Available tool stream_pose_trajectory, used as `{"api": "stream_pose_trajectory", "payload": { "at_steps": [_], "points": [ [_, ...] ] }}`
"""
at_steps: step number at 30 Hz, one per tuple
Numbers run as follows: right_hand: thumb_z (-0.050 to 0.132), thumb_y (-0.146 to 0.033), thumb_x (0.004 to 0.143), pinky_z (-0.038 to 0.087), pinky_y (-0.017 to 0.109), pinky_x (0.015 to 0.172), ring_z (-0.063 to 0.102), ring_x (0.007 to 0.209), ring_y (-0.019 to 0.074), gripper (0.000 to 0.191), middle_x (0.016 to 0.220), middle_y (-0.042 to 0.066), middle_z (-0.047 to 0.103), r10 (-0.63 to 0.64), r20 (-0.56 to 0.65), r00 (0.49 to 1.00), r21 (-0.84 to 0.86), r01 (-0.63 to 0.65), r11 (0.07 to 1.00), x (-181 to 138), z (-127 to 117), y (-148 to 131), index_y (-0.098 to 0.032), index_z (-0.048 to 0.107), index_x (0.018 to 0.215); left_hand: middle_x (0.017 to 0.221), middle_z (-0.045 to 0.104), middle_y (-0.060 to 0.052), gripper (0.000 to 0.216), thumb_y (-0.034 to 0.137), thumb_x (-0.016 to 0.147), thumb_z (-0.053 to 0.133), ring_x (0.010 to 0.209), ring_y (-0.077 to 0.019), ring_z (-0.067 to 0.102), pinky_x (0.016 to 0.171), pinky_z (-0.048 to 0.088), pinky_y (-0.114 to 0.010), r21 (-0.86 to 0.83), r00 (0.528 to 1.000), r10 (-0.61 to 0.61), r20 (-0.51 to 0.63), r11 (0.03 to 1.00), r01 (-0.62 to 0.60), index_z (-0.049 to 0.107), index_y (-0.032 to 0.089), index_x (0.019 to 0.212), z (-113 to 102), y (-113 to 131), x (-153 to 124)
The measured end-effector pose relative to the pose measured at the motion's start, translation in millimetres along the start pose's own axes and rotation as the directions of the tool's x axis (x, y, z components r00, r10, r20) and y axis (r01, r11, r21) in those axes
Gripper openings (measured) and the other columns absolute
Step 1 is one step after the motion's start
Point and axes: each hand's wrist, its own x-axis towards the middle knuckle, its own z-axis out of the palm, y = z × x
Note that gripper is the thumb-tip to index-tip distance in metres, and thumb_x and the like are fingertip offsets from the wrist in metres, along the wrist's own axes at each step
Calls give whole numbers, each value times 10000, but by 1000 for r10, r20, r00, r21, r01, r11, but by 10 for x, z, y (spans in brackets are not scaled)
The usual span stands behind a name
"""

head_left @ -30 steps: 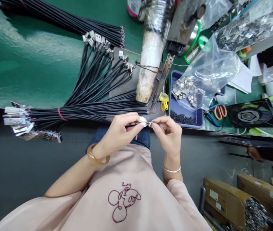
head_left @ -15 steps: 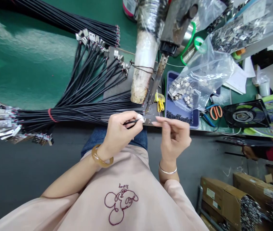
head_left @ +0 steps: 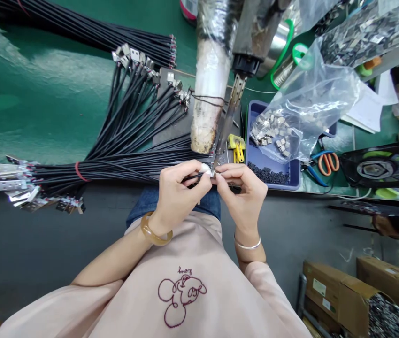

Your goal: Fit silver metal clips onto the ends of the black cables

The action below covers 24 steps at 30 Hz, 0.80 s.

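My left hand (head_left: 180, 195) pinches the end of a black cable (head_left: 193, 177), a white wrap showing on one fingertip. Opposite it, my right hand (head_left: 243, 195) is closed in a pinch at the cable's tip, where a small shiny piece shows; what its fingers hold is too small to make out. Just above the fingertips is the lower end of an upright soldering iron (head_left: 234, 101), beside a wide tube wrapped in clear film (head_left: 208, 80). A bundle of black cables (head_left: 136, 162) with metal USB plugs (head_left: 14, 183) lies left of my hands, tied by a red band (head_left: 80, 172).
A blue tray (head_left: 294, 180) at the right carries a bag of metal shells (head_left: 273, 129) and small black parts (head_left: 270, 174). Pliers (head_left: 315, 176), a black fan (head_left: 382, 164) and solder spools (head_left: 291, 65) lie beyond. More cables (head_left: 97, 33) rest at the back left. Cardboard boxes (head_left: 340, 291) stand lower right.
My right hand has moved left and its fingers have closed in a pinch against the left fingertips. My left hand stays at the cable end. The view has shifted slightly.
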Motion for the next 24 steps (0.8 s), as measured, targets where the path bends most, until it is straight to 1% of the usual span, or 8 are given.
{"api": "stream_pose_trajectory", "payload": {
  "at_steps": [4, 9, 11, 14, 19, 24],
  "points": [
    [684, -181, 905, 642, 205, 665, 721, 775, 101, 76, 903, -8, 750, 15, 24, 1000, 19, -15, 1000, 38, -18, -36, -232, 681, 849, 593, 534, 51, 115, 101, 794, 601, 493, -40, 326, 450, 275, -171, -8, 1000, 11, -10, 1000, -12, 658, 146, 705, 7, 22, 3],
    [672, -176, 902, 660, 221, 696, 736, 761, 102, 90, 934, -3, 765, 72, 70, 995, 77, -77, 994, 21, -52, -44, -220, 648, 827, 563, 468, 60, 141, 118, 796, 600, 489, -42, 293, 438, 241, -178, -12, 999, -36, 11, 999, 36, 625, 149, 661, -3, 47, -2],
    [671, -183, 903, 663, 223, 702, 737, 773, 103, 89, 934, -3, 767, 77, 79, 994, 71, -82, 994, 8, -53, -33, -222, 645, 827, 560, 449, 59, 160, 133, 800, 604, 494, -44, 288, 439, 237, -180, -10, 998, -55, 29, 998, 56, 603, 151, 641, -7, 41, -6],
    [674, -194, 907, 661, 215, 695, 729, 780, 102, 81, 913, -7, 761, 69, 82, 994, 44, -73, 996, 10, -39, -22, -225, 662, 833, 581, 462, 51, 168, 146, 808, 603, 506, -47, 297, 443, 243, -180, -3, 997, -67, 40, 998, 67, 587, 152, 641, -7, 29, -11],
    [674, -193, 915, 645, 190, 666, 719, 763, 90, 89, 895, -14, 758, 37, 66, 997, 24, -38, 999, 63, -28, -48, -229, 693, 836, 572, 454, 58, 142, 130, 810, 595, 504, -44, 282, 447, 245, -177, -2, 999, -43, 20, 999, 43, 603, 154, 670, -3, 52, -5],
    [674, -212, 909, 658, 204, 659, 735, 727, 97, 95, 907, -6, 775, 76, 92, 993, 44, -80, 996, 63, -59, -71, -217, 677, 814, 552, 442, 58, 155, 133, 797, 592, 493, -46, 273, 440, 239, -180, 6, 999, -44, 1, 999, 44, 591, 158, 645, 1, 83, 4]
  ]
}}
